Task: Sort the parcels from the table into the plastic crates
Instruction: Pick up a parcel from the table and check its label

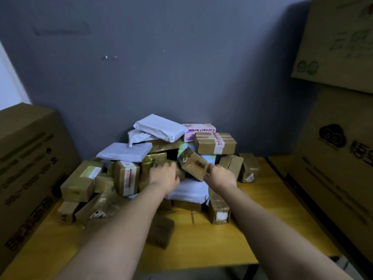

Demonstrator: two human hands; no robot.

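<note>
A heap of parcels lies on the yellow table (201,243) against the grey wall: brown taped boxes, white poly mailers (159,127) and a pink contact-lens box (198,131). My right hand (219,175) grips the near end of a small brown taped box (192,163), which is tilted and lifted off the heap. My left hand (164,172) reaches into the middle of the pile and its fingers curl over another brown box (161,163). No plastic crate is in view.
Large cardboard cartons flank the table: one on the left (30,158) and a stack on the right (339,138). A small brown box (161,232) lies alone near the table's front. A white mailer (189,190) lies under my hands.
</note>
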